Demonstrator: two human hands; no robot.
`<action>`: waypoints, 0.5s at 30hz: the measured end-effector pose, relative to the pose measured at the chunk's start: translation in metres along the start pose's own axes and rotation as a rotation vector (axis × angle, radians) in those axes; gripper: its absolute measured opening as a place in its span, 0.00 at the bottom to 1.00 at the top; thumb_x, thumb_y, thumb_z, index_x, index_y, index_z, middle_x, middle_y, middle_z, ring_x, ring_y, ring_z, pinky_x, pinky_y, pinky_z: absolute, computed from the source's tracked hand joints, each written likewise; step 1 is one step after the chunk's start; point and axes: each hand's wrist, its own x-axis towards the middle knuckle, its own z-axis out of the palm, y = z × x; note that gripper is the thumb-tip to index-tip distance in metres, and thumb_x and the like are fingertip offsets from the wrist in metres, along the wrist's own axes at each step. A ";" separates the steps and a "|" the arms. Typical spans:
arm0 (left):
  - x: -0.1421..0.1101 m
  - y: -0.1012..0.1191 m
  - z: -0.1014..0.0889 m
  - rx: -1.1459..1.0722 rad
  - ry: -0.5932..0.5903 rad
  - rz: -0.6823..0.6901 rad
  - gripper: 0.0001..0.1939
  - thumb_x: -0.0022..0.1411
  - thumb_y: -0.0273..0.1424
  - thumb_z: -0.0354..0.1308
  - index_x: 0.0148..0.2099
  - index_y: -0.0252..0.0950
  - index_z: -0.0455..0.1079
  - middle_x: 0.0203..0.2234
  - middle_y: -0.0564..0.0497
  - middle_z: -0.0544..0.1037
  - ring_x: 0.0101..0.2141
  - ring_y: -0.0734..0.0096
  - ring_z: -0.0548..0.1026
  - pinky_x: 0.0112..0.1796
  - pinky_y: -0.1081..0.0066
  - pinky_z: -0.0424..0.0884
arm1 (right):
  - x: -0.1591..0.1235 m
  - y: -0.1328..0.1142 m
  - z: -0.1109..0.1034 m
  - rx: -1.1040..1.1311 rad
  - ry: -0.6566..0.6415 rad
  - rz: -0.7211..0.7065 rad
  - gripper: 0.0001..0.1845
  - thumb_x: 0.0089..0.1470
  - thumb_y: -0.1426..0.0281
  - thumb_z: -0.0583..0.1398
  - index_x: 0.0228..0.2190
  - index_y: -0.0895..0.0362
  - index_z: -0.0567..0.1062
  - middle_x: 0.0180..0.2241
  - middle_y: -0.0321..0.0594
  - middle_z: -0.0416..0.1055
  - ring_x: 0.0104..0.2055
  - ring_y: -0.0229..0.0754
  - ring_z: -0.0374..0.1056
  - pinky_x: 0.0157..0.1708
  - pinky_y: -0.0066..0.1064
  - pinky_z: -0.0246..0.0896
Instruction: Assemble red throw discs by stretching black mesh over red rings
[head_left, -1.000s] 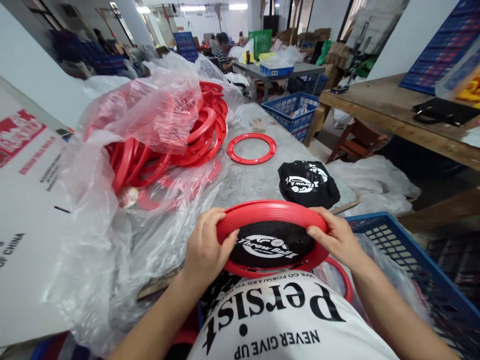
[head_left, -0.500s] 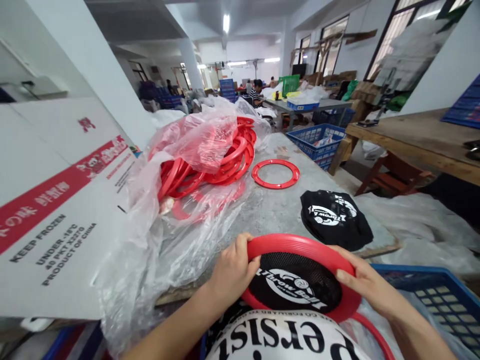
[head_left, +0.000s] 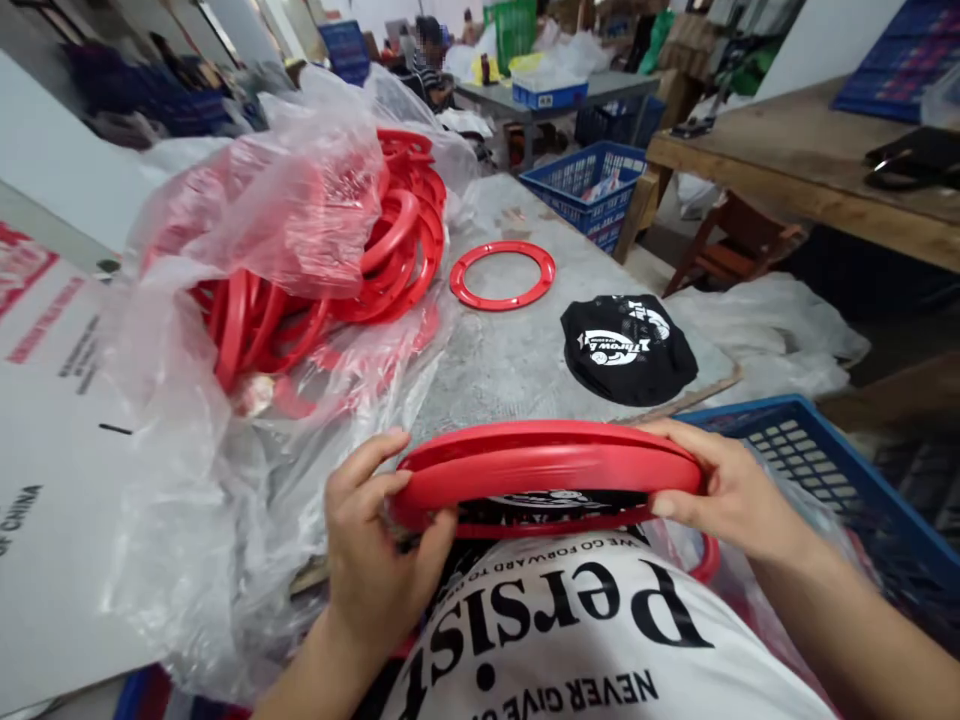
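Note:
Both my hands hold a red plastic ring disc (head_left: 547,465) with black printed mesh inside, close to my chest and tilted almost edge-on. My left hand (head_left: 371,545) pinches its left rim, thumb underneath. My right hand (head_left: 731,490) grips the right rim. Another red ring's edge (head_left: 705,560) shows below my right hand. On the grey table (head_left: 517,360) lie a black printed mesh piece (head_left: 626,345) and a single flat red ring (head_left: 502,275).
A clear plastic bag (head_left: 255,300) full of red rings covers the table's left. A white printed carton (head_left: 45,420) lies at far left. A blue crate (head_left: 825,480) sits at my right. Farther off stand a wooden bench (head_left: 787,195), another blue basket (head_left: 589,190) and a seated person (head_left: 431,60).
The disc has tipped from face-up, with its mesh logo showing, to nearly edge-on. My left hand shifted along the rim, thumb now under it. The camera swung up, then back down.

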 end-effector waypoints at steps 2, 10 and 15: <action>0.001 0.002 -0.009 0.077 0.031 0.010 0.20 0.56 0.26 0.66 0.47 0.41 0.63 0.46 0.46 0.73 0.50 0.56 0.73 0.53 0.47 0.69 | -0.006 -0.008 0.006 -0.039 0.039 -0.032 0.26 0.52 0.46 0.69 0.42 0.53 0.80 0.36 0.42 0.79 0.35 0.48 0.76 0.34 0.31 0.74; -0.003 0.001 -0.028 0.224 0.004 0.149 0.22 0.61 0.21 0.58 0.56 0.37 0.63 0.46 0.44 0.71 0.47 0.61 0.72 0.47 0.59 0.73 | -0.010 0.009 0.037 -0.081 0.087 -0.008 0.24 0.52 0.49 0.68 0.44 0.51 0.81 0.40 0.43 0.80 0.38 0.53 0.78 0.35 0.34 0.77; -0.005 -0.017 -0.033 0.353 0.064 0.154 0.20 0.65 0.22 0.55 0.58 0.37 0.65 0.47 0.42 0.72 0.49 0.59 0.73 0.47 0.58 0.76 | 0.016 0.035 0.058 0.015 0.068 0.005 0.25 0.47 0.47 0.68 0.42 0.48 0.83 0.39 0.42 0.81 0.40 0.57 0.78 0.35 0.36 0.79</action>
